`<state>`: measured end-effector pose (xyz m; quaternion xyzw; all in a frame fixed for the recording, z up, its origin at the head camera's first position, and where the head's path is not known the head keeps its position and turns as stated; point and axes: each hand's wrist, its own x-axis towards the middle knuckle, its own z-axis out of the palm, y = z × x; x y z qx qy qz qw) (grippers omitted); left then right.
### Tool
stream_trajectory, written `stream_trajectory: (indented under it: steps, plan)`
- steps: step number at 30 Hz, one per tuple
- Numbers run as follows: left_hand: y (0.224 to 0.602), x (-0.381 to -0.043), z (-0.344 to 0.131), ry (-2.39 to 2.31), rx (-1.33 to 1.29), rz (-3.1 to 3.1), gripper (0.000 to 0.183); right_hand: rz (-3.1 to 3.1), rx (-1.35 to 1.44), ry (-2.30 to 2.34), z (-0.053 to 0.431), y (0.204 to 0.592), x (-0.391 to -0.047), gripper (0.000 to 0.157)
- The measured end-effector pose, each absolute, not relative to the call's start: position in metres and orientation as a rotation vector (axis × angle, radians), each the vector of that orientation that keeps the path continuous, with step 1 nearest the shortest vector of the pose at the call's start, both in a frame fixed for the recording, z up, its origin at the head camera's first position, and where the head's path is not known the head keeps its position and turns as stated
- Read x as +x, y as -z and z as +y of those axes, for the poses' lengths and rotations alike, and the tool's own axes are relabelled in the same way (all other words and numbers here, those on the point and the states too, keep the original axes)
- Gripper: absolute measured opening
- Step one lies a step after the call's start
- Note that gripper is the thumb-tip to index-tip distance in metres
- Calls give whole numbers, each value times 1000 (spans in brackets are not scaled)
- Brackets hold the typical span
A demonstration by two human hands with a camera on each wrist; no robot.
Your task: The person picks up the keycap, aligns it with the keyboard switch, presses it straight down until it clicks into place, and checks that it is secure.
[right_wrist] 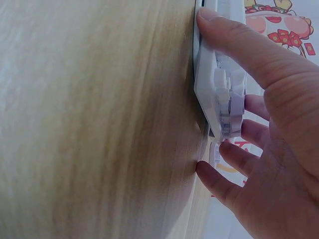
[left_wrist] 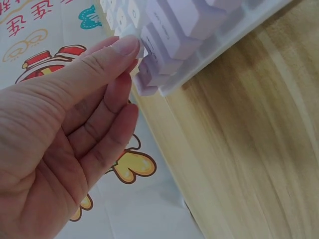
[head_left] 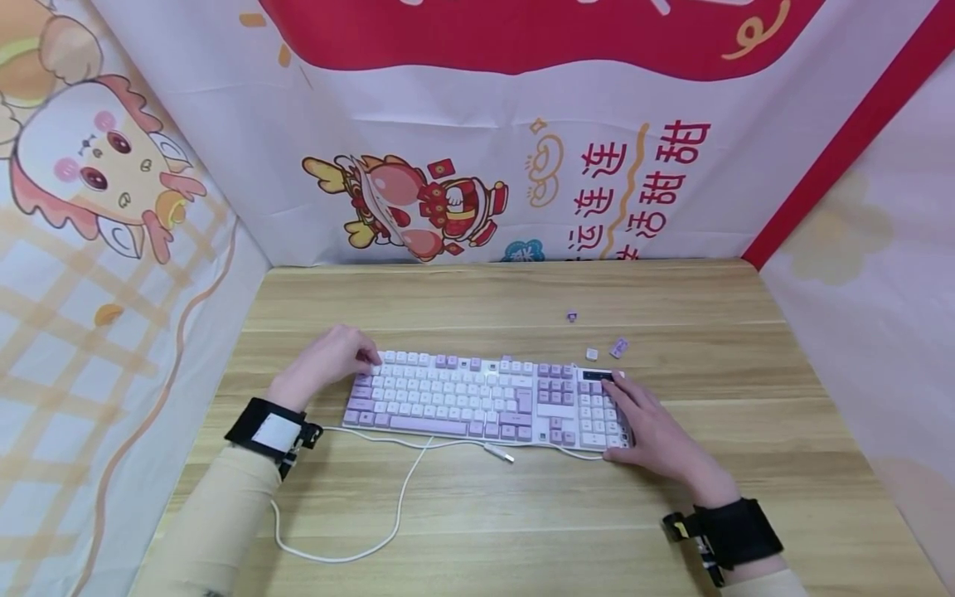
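A white and lilac keyboard (head_left: 440, 394) lies on the wooden table. At its far left corner my left hand (head_left: 339, 355) pinches a white keycap between thumb and index finger; the left wrist view shows the thumb tip (left_wrist: 127, 46) over the cap, hiding most of it, beside the lilac keys (left_wrist: 167, 37). My right hand (head_left: 656, 431) holds the keyboard's right end. In the right wrist view the thumb (right_wrist: 209, 15) presses on the near edge while the other fingers (right_wrist: 239, 157) spread along the end.
Behind the keyboard's right end lie a small purple keycap (head_left: 571, 316), a white keycap (head_left: 592, 354) and a longer purple piece (head_left: 618, 347). A white cable (head_left: 399, 506) loops in front, with its USB plug (head_left: 500, 453) near the keyboard. Printed cloth (head_left: 462, 108) stands around the table.
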<state>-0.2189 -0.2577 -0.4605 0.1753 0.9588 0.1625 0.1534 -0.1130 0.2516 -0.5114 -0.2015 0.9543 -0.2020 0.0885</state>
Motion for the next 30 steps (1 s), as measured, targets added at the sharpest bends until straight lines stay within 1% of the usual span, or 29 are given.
stream_trajectory:
  steps: [11, 20, 30]
  plan:
    - [458, -223, -255, -417, 459, 2732, 10, 2854, -616, 618, 251, 511, -112, 106]
    - [452, -230, -249, -342, 507, 2717, 11, 2843, -597, 611, 252, 510, -113, 106]
    - [447, -235, -249, -363, 546, 2652, 11, 2840, -602, 605, 252, 509, -112, 106]
